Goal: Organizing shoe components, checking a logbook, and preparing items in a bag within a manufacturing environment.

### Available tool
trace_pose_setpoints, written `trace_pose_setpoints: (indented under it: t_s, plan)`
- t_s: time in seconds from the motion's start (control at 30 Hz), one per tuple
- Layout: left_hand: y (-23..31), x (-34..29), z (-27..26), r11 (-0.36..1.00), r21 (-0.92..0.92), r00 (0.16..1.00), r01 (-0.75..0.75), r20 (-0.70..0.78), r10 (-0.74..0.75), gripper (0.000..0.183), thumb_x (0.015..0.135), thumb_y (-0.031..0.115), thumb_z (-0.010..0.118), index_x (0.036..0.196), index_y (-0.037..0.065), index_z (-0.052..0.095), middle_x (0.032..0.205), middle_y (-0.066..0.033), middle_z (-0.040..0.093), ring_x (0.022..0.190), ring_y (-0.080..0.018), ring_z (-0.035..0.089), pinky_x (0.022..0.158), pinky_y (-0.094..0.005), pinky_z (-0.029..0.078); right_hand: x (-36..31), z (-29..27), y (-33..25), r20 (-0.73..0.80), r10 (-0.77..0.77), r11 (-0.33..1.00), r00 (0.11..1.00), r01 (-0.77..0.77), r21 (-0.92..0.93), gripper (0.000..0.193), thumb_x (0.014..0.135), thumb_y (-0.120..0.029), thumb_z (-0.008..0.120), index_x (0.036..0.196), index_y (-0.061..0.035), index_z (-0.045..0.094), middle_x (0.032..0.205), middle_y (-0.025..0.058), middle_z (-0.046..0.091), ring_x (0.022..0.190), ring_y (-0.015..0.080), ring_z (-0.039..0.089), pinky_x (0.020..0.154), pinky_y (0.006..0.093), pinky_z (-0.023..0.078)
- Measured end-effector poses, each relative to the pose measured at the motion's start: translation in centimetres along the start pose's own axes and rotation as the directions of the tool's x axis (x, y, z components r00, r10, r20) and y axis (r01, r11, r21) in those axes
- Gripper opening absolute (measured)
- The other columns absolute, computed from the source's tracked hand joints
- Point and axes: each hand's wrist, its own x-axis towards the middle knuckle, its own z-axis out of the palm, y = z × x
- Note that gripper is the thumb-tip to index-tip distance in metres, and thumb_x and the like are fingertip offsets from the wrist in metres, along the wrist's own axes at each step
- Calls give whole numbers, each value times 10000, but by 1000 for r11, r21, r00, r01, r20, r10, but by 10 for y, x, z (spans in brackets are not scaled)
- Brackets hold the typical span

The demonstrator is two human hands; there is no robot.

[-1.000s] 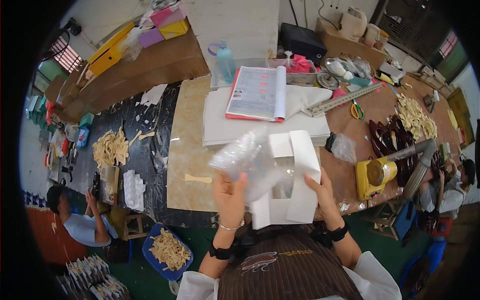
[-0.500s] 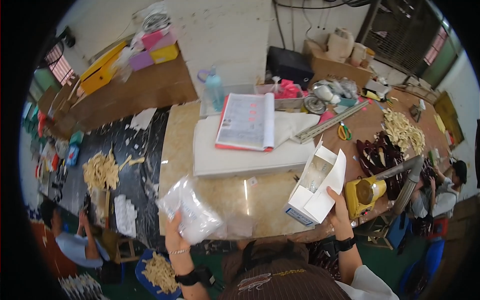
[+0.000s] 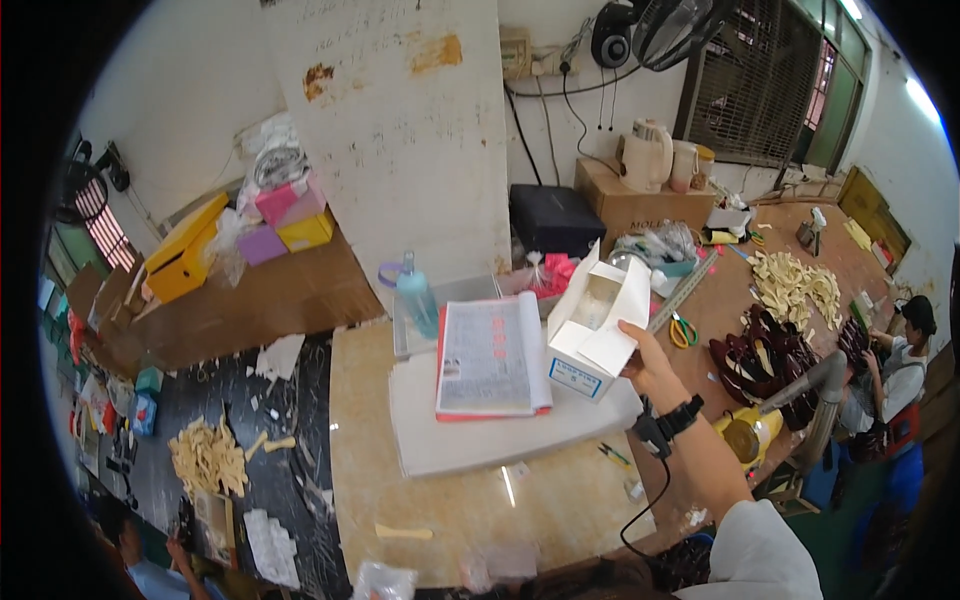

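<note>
My right hand (image 3: 650, 362) grips a white cardboard box (image 3: 588, 343) with a blue label by its right side. The flaps stand up, and something whitish and clear lies inside; its kind is hard to make out. The box is raised in front of the papers with a red backing (image 3: 490, 365), which rest on a stack of white sheets (image 3: 430, 445). At the bottom edge, part of a clear plastic bag (image 3: 383, 580) shows. My left hand is out of the picture.
Left of the papers stands a blue bottle (image 3: 415, 295) beside a grey tray. Scissors (image 3: 683, 331), beige cut pieces (image 3: 795, 285) and dark red shoe parts (image 3: 765, 355) lie right, near a yellow machine (image 3: 748, 435). Co-workers sit at right (image 3: 900, 370) and lower left (image 3: 160, 560).
The view has tilted up. My right hand has carried the box forward, from the table's near right to beside the papers. My left hand has left the picture; the bag sits lower in view.
</note>
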Motion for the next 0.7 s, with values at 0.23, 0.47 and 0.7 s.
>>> trace_pose_setpoints:
  t_s: [0.23,0.47,0.7]
  plan:
    - [7,108,63,995,62,977,-78,203,64,522,939,198,508,1401,8,354,1388,-187,449,1258,-374,458,1047,-540,401,148,71,-142,224,-288,945,931,239,224,621,813,-411,688,1287,-62,485,1246,171,528,1134,321,542,838,502,507]
    - [-30,165,84,990,126,957,-69,290,29,534,916,148,540,1400,16,357,1384,-187,451,1263,-370,455,1045,-541,406,180,65,-147,213,-337,923,917,366,-116,471,874,-365,668,1230,-82,544,1134,119,629,974,202,624,805,326,489]
    - [-57,110,16,975,210,977,-71,212,25,555,893,97,572,1400,23,360,1379,-188,453,1268,-366,452,1042,-542,411,13,-12,97,619,213,772,756,258,-581,254,890,-175,669,1107,-43,646,1000,27,682,872,123,646,788,290,525]
